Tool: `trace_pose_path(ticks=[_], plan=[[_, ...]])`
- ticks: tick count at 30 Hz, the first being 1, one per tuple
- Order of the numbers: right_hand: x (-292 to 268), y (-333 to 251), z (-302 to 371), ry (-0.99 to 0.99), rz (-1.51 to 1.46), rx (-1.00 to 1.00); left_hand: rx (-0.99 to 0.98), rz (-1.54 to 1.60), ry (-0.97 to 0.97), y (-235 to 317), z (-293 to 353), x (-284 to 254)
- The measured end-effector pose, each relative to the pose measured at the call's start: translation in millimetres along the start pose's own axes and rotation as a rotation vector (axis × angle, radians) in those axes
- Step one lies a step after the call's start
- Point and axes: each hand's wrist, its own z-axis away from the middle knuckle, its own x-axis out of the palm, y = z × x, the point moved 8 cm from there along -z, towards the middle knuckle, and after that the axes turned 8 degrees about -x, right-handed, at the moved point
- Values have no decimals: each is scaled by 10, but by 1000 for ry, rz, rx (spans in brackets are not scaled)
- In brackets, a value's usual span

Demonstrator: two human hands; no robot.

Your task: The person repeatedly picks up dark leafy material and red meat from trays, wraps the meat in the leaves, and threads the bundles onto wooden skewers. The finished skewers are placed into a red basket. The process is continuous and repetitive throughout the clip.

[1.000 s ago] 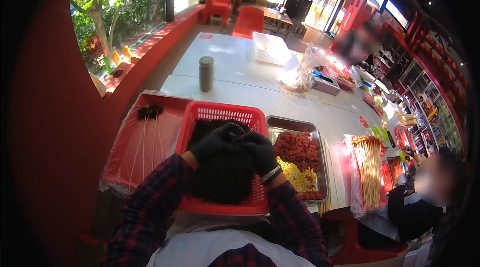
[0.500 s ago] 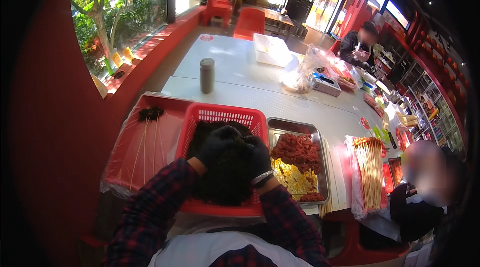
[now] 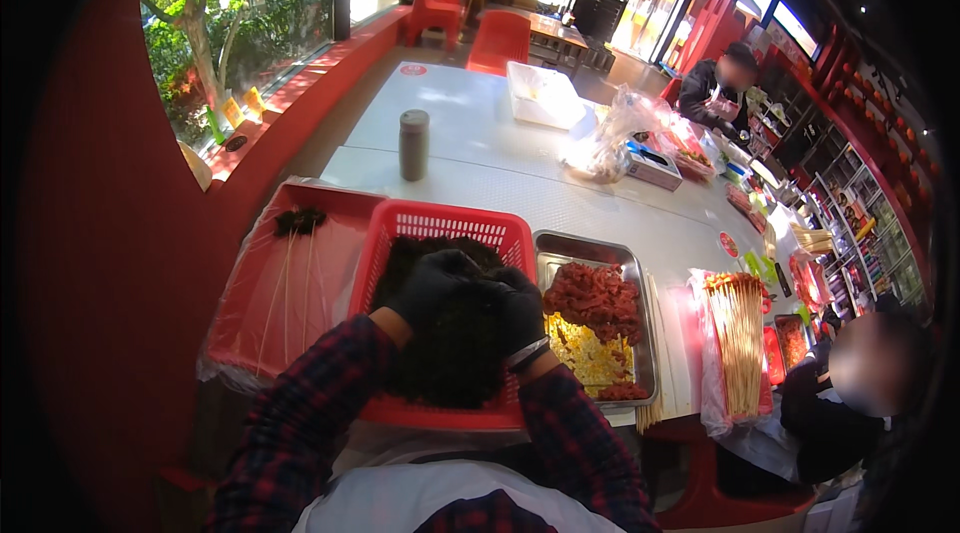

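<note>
My left hand [image 3: 435, 285] and my right hand [image 3: 518, 311], both in black gloves, meet over a red plastic basket [image 3: 457, 222]. It holds a heap of dark green, stringy leafy food [image 3: 450, 368]. The fingers of both hands are curled and pressed together. Whatever lies between them is lost against the dark heap. To the left sits a red tray [image 3: 340, 283] lined with clear plastic; a few thin skewers [image 3: 287, 278] with dark green tops lie in it. Right of the basket, a metal tray [image 3: 655, 373] contains red meat strips [image 3: 597, 298] and yellow chopped food [image 3: 585, 351].
Bare skewers [image 3: 655, 333] lie beside the metal tray, then a plastic-lined tray of loaded skewers [image 3: 735, 348]. Farther back stand a grey-green canister [image 3: 413, 145], a white tub [image 3: 545, 98] and a glove box [image 3: 652, 168]. Co-workers sit at the right [image 3: 840, 403] and far right [image 3: 715, 98].
Both hands stay over the basket, their fingers shifting slightly. The co-worker at the near right has moved a little lower and to the right.
</note>
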Motion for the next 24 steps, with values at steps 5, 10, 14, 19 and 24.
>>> trace_pose_path(ticks=[5, 10, 14, 19, 24], plan=[[-113, 61, -2, 96, -235, 127, -37, 92, -120, 146, 34, -30], [-135, 63, 0, 98, -195, 123, -30, 107, -106, 76, -13, -155], [-166, 53, -7, 112, -135, 64, 24, -45, -145, 143, 49, 27], [-141, -162, -24, 118, 106, -234, -3, -161, -68, -219, -64, 50], [-4, -326, 33, 27, 346, -376, -170, 135, -87, -270, -23, 34]])
